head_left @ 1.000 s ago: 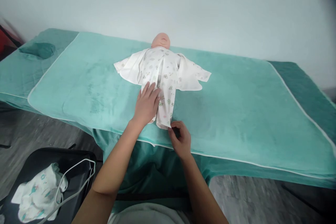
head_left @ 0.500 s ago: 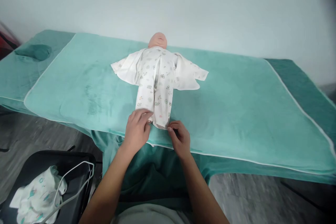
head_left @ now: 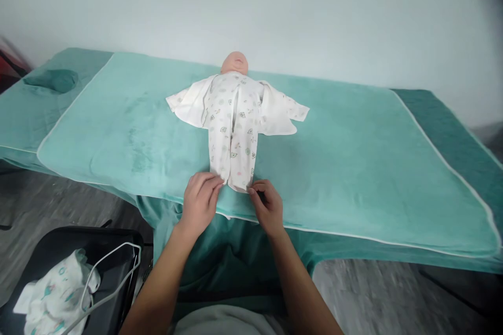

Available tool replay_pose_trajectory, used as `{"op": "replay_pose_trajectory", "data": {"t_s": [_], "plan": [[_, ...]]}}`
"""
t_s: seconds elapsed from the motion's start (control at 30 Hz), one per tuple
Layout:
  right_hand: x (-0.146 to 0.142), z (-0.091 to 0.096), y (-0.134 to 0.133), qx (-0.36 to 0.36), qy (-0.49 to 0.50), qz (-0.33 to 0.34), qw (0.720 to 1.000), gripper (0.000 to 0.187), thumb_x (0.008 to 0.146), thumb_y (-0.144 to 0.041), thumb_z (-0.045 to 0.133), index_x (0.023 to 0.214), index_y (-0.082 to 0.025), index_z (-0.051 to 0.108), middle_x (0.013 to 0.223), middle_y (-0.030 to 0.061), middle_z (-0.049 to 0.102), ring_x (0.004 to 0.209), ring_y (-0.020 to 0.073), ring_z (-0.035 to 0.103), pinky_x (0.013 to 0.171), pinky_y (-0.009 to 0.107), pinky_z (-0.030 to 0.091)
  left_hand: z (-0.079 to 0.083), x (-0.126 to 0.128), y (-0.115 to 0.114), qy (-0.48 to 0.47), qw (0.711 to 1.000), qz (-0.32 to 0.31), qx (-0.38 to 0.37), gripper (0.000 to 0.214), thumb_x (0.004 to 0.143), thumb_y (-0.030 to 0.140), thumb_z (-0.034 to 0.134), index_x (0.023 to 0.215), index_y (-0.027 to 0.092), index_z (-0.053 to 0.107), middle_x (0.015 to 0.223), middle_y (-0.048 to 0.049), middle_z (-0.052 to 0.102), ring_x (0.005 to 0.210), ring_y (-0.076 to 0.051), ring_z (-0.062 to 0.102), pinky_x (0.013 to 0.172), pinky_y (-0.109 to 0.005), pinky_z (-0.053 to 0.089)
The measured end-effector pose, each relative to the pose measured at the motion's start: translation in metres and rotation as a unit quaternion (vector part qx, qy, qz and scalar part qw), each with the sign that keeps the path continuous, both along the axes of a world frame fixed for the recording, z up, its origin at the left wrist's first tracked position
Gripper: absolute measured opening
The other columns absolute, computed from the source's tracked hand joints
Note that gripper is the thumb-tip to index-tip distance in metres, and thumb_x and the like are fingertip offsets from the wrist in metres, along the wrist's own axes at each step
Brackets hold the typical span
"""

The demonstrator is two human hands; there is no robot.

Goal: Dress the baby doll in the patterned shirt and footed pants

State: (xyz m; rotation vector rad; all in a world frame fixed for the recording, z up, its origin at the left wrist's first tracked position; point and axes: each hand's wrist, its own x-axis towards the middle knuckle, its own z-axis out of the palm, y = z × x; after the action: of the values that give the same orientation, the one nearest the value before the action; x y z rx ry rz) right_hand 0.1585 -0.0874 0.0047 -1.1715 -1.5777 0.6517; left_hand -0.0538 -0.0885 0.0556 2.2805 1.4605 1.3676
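Observation:
A baby doll (head_left: 234,63) lies on its back on the green bed, its head toward the wall. Over its body is a white printed baby outfit (head_left: 245,131), sleeves spread to both sides and the lower part reaching toward me. My left hand (head_left: 201,196) pinches the lower left end of the cloth between thumb and fingers. At the lower right corner, my right hand (head_left: 268,201) has the hem between thumb and forefinger. The doll's limbs are hidden under the cloth.
The green bed cover (head_left: 346,167) has white piping and stretches to both sides. A face hole (head_left: 53,81) is at the bed's left end. At lower left, a black chair (head_left: 118,272) holds a white printed cloth (head_left: 58,288) and a white hanger (head_left: 112,293).
My left hand has moved slightly down, and the left lower part of the outfit now lies straighter and narrower. My right hand stays at the right corner.

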Motion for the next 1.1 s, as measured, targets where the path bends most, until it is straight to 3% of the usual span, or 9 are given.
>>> {"op": "replay_pose_trajectory", "data": {"t_s": [0.17, 0.33, 0.43, 0.67, 1.1], "plan": [[-0.002, -0.001, 0.000, -0.024, 0.009, -0.006, 1.000, 0.002, 0.097, -0.024, 0.065, 0.097, -0.024, 0.063, 0.094, 0.0021, 0.063, 0.085, 0.0165, 0.060, 0.076, 0.033, 0.050, -0.002, -0.002, -0.007, -0.026, 1.000, 0.005, 0.015, 0.020, 0.098, 0.011, 0.058, 0.114, 0.021, 0.063, 0.102, -0.0068, 0.065, 0.095, -0.018, 0.062, 0.082, -0.035, 0.055], [-0.005, 0.002, 0.001, 0.005, -0.019, -0.014, 1.000, 0.037, 0.092, -0.026, 0.073, 0.126, -0.027, 0.060, 0.114, 0.0071, 0.060, 0.095, 0.0193, 0.060, 0.073, 0.034, 0.054, -0.022, -0.001, -0.004, 0.001, 1.000, 0.024, -0.009, 0.024, 0.099, 0.017, 0.059, 0.121, 0.022, 0.062, 0.110, -0.0087, 0.064, 0.103, -0.021, 0.061, 0.088, -0.039, 0.056], [-0.010, 0.003, 0.003, 0.035, -0.067, -0.020, 0.997, 0.047, 0.092, -0.025, 0.073, 0.136, -0.029, 0.059, 0.124, 0.0112, 0.056, 0.107, 0.0237, 0.060, 0.077, 0.038, 0.057, -0.032, -0.001, 0.000, 0.047, 0.997, 0.048, -0.029, 0.031, 0.098, 0.022, 0.060, 0.129, 0.025, 0.063, 0.119, -0.0109, 0.059, 0.110, -0.024, 0.059, 0.094, -0.043, 0.056], [-0.020, 0.002, 0.020, 0.069, -0.119, 0.004, 0.990, 0.038, 0.097, -0.018, 0.061, 0.131, -0.034, 0.069, 0.120, 0.0099, 0.057, 0.101, 0.0225, 0.061, 0.082, 0.042, 0.058, -0.039, 0.003, 0.010, 0.033, 0.997, 0.043, -0.053, 0.024, 0.100, 0.023, 0.058, 0.122, 0.024, 0.068, 0.116, -0.0101, 0.059, 0.108, -0.023, 0.059, 0.093, -0.043, 0.057], [-0.012, 0.005, 0.025, 0.093, -0.060, -0.008, 0.994, 0.038, 0.097, -0.009, 0.054, 0.124, -0.031, 0.068, 0.111, 0.0076, 0.054, 0.100, 0.0206, 0.061, 0.081, 0.039, 0.055, -0.038, 0.000, 0.012, -0.063, 0.997, 0.044, -0.003, 0.020, 0.100, 0.016, 0.055, 0.113, 0.021, 0.069, 0.109, -0.0073, 0.056, 0.095, -0.015, 0.062, 0.083, -0.031, 0.059]]}}
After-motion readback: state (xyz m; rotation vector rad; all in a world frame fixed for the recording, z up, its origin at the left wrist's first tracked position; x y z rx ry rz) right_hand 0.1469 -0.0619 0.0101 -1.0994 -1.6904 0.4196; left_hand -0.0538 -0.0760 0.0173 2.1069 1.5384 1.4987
